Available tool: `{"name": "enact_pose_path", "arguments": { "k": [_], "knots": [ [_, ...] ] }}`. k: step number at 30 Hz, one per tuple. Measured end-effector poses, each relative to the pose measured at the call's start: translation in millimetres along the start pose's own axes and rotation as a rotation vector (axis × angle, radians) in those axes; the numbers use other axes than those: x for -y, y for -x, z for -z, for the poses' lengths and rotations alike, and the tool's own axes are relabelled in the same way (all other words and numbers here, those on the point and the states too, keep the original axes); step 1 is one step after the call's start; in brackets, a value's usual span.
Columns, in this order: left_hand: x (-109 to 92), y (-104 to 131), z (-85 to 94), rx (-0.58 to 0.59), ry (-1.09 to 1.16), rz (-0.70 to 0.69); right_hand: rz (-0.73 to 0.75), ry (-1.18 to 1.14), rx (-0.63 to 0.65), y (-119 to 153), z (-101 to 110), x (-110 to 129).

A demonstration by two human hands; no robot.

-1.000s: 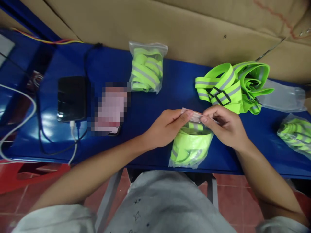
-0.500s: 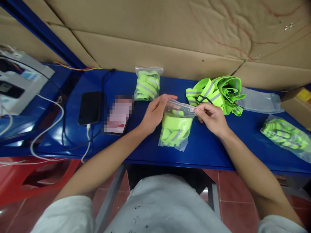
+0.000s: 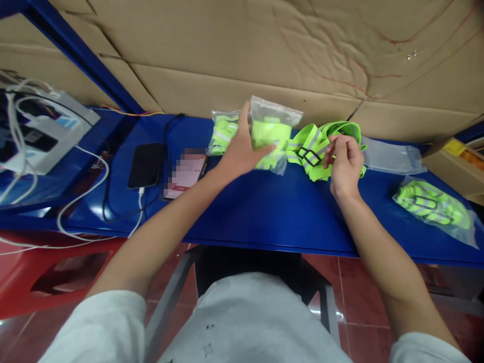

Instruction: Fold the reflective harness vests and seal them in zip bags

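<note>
Holding a packed bag (image 3: 270, 132) at upper centre in my left hand's (image 3: 239, 152) narrow grip, I judge that one filled and the loose straps (image 3: 319, 172) right of centre unbagged, though what my curled right hand (image 3: 347, 164) grips I cannot tell.

Glossy blue table (image 3: 306, 217) carries clear, creased plastic bags (image 3: 434, 205) around matt neon fabric straps (image 3: 321, 146) with grey bands; behind stands matt brown cardboard (image 3: 212, 55), wrinkled at right.

Clear bag (image 3: 270, 132) and loose straps (image 3: 314, 137), neon green
The bag is holding folded straps, its top edge pointing away; the grey-striped loose straps are lying heaped just beside it on the blue counter (image 3: 264, 217).
</note>
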State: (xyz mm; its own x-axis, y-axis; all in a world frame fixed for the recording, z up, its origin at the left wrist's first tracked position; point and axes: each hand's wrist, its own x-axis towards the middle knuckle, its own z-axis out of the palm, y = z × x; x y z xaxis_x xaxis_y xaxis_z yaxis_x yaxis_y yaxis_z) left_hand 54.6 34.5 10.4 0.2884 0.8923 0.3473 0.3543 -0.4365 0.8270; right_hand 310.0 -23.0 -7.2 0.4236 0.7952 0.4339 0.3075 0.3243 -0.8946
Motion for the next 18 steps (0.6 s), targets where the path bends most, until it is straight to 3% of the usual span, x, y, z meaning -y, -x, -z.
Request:
{"name": "enact_pose_path", "arguments": {
  "k": [3,8,11,14,18],
  "knots": [
    [0,-19,2.8,-0.085,-0.19,-0.065,0.016,0.01,-0.009,-2,2,-1],
    [19,-7,-15.4,0.191,-0.445,-0.23,0.148,0.202,0.001,1,6,1],
    [36,-6,-25.7,0.178,-0.434,-0.26,0.229,0.319,0.03,2,10,4],
    [43,-16,-32.3,0.097,-0.397,-0.219,0.301,0.562,0.138,3,14,4],
    [21,-16,-44.2,0.127,-0.43,-0.273,0.295,0.976,0.387,5,17,-1]
  ]
}}
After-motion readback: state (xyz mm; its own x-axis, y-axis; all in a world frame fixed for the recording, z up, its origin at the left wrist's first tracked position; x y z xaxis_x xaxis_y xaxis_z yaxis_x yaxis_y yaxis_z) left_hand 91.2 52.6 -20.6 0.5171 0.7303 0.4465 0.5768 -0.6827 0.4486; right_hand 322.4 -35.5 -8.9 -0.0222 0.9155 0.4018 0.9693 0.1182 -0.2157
